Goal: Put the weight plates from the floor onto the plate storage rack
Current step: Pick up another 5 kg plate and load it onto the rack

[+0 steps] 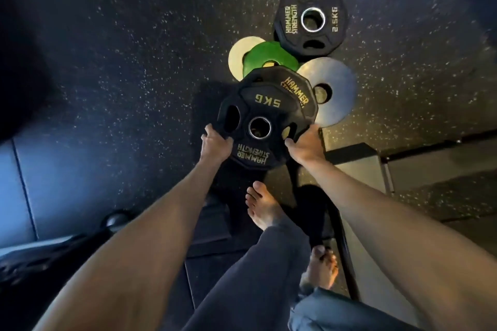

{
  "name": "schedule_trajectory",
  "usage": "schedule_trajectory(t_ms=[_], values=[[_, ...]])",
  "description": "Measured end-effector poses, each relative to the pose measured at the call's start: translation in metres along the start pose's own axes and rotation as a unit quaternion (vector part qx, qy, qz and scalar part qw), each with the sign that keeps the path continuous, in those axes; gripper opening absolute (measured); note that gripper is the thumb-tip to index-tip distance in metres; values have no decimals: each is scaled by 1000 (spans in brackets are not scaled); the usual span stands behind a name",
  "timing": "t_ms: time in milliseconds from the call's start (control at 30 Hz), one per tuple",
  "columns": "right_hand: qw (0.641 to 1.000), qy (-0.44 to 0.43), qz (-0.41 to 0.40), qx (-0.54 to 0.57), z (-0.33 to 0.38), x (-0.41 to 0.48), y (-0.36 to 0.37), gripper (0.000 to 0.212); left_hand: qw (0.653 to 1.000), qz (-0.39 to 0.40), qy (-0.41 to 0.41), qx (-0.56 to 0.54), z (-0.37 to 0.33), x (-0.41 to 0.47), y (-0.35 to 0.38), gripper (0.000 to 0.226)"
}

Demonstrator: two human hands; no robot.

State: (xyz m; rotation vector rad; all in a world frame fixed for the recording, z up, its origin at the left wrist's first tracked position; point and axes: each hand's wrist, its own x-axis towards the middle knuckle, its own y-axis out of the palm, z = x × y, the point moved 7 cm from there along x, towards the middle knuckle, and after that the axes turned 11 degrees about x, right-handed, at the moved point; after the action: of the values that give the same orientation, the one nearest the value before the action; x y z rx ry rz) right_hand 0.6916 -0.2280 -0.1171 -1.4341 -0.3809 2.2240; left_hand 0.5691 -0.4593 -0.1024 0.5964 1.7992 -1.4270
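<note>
Hands reaching down, left hand gripping 5KG plate edge, right hand gripping opposite edge

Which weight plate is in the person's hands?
The black 5KG plate, held by the left hand and right hand; the 2.5KG plate, green plate and grey plate lie on the floor.

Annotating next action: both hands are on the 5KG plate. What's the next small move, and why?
Probably lift the 5KG Hammer Strength plate straight up. The left hand and right hand already grip its near edge on opposite sides. It overlaps a second black Hammer Strength plate, so sliding it sideways would likely drag that one.
</note>
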Motion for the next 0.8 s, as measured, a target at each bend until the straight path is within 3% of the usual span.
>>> schedule_trajectory(t_ms=[67, 400, 500, 700, 800], values=[[999, 7, -36, 27, -6, 12, 8, 72, 1000, 3, 7, -14, -6, 26, 9, 67], [988, -102, -62, -101, 5, -1, 3, 48, 999, -39, 27, 23, -12, 41, 4, 37], [983, -112, -64, -129, 5, -37, -20, 56, 1000, -15, 18, 5, -3, 2, 1, 34], [974, -146, -57, -161, 40, -154, -89, 53, 998, 23, -10, -65, 13, -125, -39, 39], [979, -155, -57, -118, 63, -223, -131, 45, 991, 36, -34, -126, 29, -194, -59, 39]])
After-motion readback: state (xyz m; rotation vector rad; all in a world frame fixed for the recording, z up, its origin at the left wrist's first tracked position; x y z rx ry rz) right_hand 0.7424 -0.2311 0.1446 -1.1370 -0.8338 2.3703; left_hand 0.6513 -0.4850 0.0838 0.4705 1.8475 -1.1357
